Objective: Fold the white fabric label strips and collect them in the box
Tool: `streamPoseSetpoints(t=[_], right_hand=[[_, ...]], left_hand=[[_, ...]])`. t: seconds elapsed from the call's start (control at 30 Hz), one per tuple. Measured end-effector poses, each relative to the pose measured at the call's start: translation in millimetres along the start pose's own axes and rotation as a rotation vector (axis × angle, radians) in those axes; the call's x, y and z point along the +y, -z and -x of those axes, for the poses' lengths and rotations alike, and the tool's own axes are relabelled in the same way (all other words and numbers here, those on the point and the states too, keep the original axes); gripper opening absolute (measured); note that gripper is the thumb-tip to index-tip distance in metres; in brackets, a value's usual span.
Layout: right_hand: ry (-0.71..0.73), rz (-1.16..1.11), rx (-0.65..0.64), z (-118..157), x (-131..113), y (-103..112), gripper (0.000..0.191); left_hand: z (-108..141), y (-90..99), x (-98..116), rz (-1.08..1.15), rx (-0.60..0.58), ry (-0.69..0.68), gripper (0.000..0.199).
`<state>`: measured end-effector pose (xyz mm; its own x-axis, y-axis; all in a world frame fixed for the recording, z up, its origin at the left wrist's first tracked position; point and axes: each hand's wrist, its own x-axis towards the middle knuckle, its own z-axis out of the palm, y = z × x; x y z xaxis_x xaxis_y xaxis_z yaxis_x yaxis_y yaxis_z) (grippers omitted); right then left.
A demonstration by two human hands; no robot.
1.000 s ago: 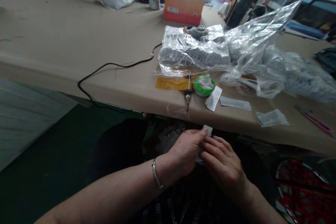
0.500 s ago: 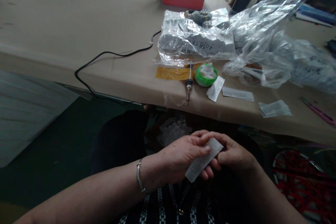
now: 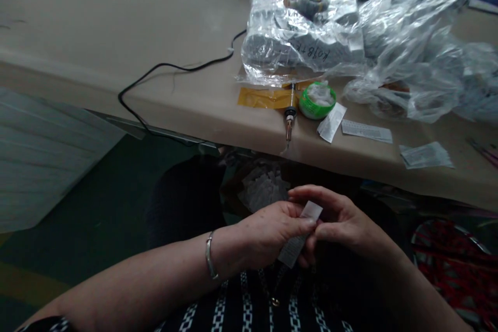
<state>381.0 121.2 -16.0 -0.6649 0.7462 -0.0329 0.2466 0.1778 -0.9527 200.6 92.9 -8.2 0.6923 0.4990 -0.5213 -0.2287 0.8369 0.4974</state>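
1. Steady the strip (image 3: pixel 292 251) with the left hand (image 3: pixel 268 233). Its fingers are closed on the strip, thumb on top, above the lap and in front of the desk (image 3: pixel 78 36). A light pinch should be enough; squeezing could crease thin paper.

2. Use the right hand (image 3: pixel 352 225) for fine work. Its fingers are half curled, with a gap between thumb and forefinger, and the tips are beside the left thumb. I cannot tell whether they have hold of an edge.

3. Work by feel and sight together. The left thumb covers the strip's middle; the pale upper end and the printed lower end show on either side, so line up by those.

4. Let the right fingertips work close to the left thumb, where the paper is best supported; pulling at a free end could bend or tear it.

5. Mind the iron (image 3: pixel 289 113): its tip points over the desk's front edge, near the hands, and may be hot. Lift clear of it and of its cord (image 3: pixel 175 66).

6. Hold the strip apart from the paper heap (image 3: pixel 264 187) below, where a dropped piece would be hard to find.
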Motion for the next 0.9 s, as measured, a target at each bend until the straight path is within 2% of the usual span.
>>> streamPoseSetpoints(t=[0.07,0.13,0.27,0.5,0.7,0.9], right_hand=[[0.018,0.220,0.163,8,-4,-5,0.047],[0.054,0.384,0.247,15,-5,-11,0.044],[0.103,0.529,0.226,23,-7,-20,0.040],[0.114,0.558,0.241,25,-10,-29,0.034],[0.102,0.479,0.206,27,-9,-32,0.034],[0.014,0.421,0.214,26,-9,-34,0.038]], left_hand=[[3,0.7,0,0.029,0.017,-0.026,0.034],[6,1.1,-1,0.052,0.016,-0.038,0.035],[10,0.6,-7,0.087,0.011,-0.025,0.035],[12,-1.3,-13,0.116,0.048,0.004,0.028],[13,-1.2,-16,0.120,0.074,0.028,0.028],[12,0.1,-17,0.124,0.061,0.024,0.024]])
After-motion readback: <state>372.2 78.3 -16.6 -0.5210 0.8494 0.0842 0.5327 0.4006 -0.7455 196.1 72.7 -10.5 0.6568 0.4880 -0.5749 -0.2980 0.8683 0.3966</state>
